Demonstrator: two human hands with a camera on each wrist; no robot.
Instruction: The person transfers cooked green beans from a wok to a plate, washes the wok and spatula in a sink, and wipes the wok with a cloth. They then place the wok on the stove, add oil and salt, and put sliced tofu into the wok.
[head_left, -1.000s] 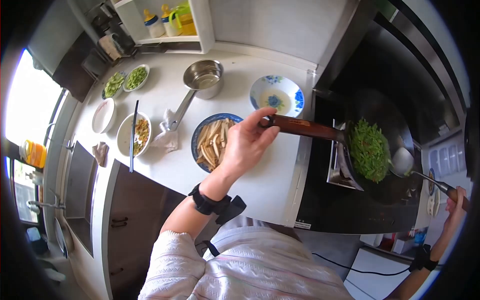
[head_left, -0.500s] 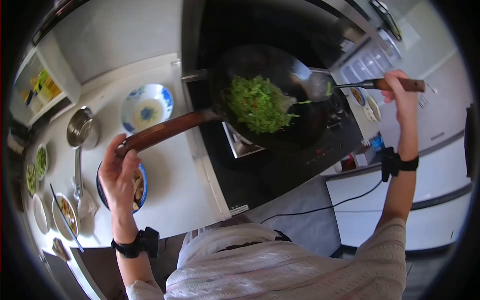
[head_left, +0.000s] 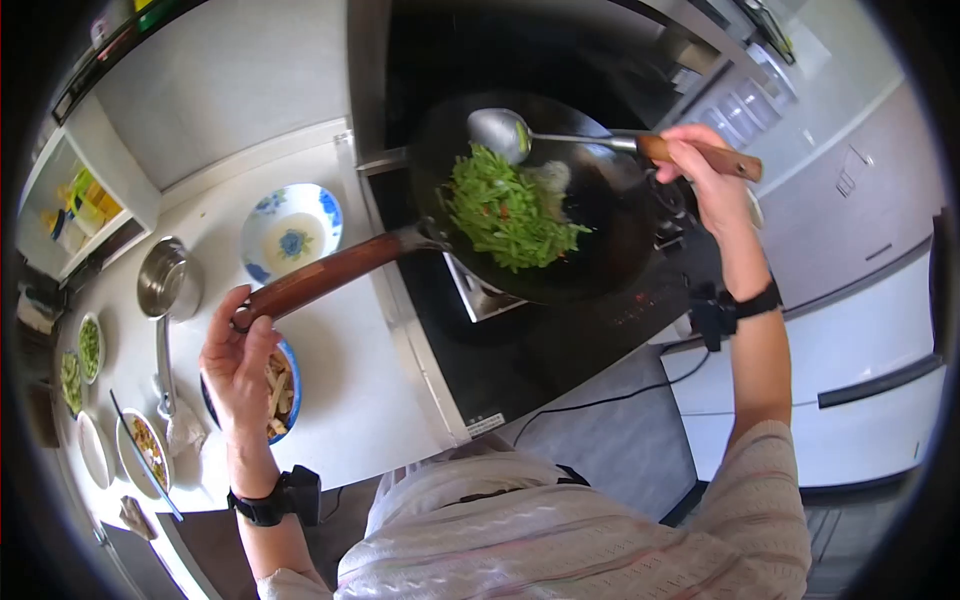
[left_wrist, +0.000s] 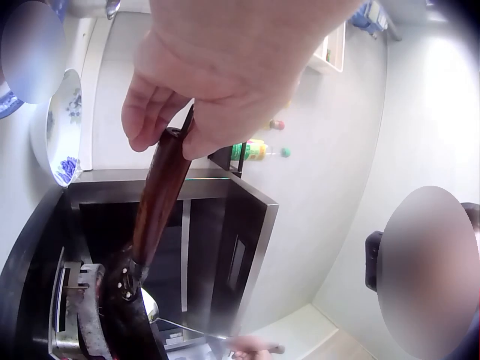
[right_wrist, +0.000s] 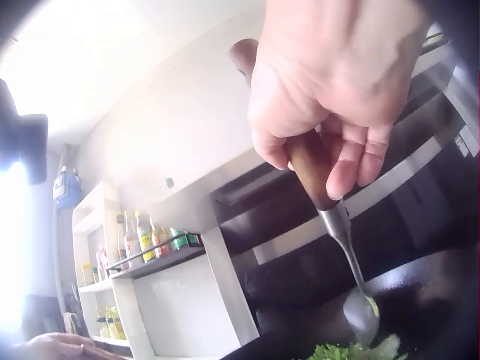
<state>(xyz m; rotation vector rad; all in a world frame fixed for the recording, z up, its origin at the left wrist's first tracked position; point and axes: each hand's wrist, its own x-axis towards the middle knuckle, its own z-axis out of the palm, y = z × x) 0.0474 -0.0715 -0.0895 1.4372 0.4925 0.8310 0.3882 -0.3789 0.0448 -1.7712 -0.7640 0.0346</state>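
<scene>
My left hand grips the end of the brown wooden handle of a dark wok. Inside the wok lies a heap of shredded green vegetables with small red bits. A metal ladle with a wooden grip is held in my right hand. Its bowl is at the far edge of the greens, with a green piece stuck on it. From the right wrist view, the fingers curl round the ladle's grip, and the bowl hangs just above the greens.
A flowered bowl stands left of the black stove. Under my left hand is a blue-rimmed plate of pale strips. Farther left are a steel saucepan, a bowl with chopsticks and small dishes. A cable hangs below the stove.
The head view has swung right toward the stove. My right hand has brought the ladle from the wok's right side across to the far edge of the greens. My left hand keeps the handle.
</scene>
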